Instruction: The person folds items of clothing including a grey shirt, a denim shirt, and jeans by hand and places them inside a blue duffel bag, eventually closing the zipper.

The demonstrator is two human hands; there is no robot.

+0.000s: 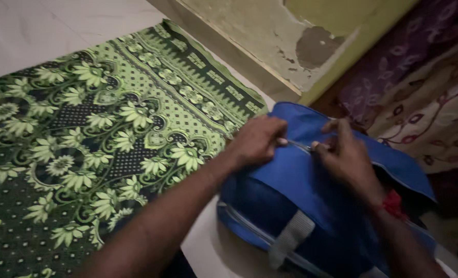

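A blue fabric bag (296, 206) with a grey strap and zips lies on the pale floor at the lower right. My left hand (257, 140) presses down on the bag's top and pinches the fabric beside a zip line. Just to its right, my right hand (345, 157) pinches the small zip pull (307, 148) on the same line. A red thread is tied round my right wrist. The two hands are a few centimetres apart on the bag's top panel.
A green floral mat (85, 139) covers the floor to the left. A peeling yellow-green wall (291, 46) runs along the back. Patterned purple and cream cloth (429, 92) hangs at the right. Pale tile floor (33, 31) shows at the far left.
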